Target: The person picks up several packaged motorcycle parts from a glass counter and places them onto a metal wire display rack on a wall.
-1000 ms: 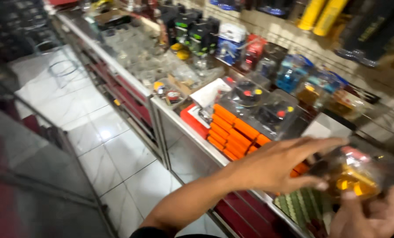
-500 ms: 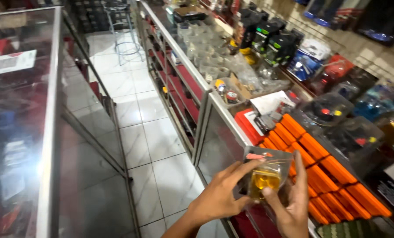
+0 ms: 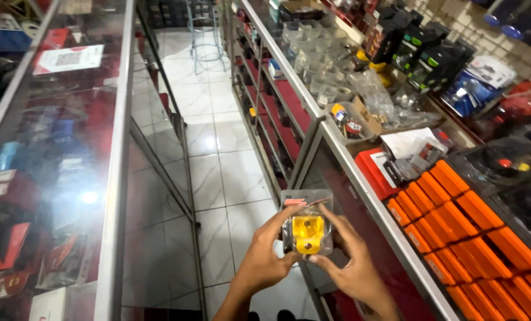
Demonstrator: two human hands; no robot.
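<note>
Clear plastic, moulded around a yellow part, forms the small package (image 3: 306,223) held upright between both hands over the aisle. The left hand (image 3: 264,261) grips its left edge; the right hand (image 3: 350,270) pinches the bottom right corner (fingers closed on it). Held only by its slick edges, it could slip and drop to the white tile floor (image 3: 224,172). Beyond, orange boxes (image 3: 455,220) line the glass counter (image 3: 360,184).

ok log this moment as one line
left hand: holds clear blister pack | right hand: holds same pack | inside: yellow part | place: tiled aisle between glass counters
</note>
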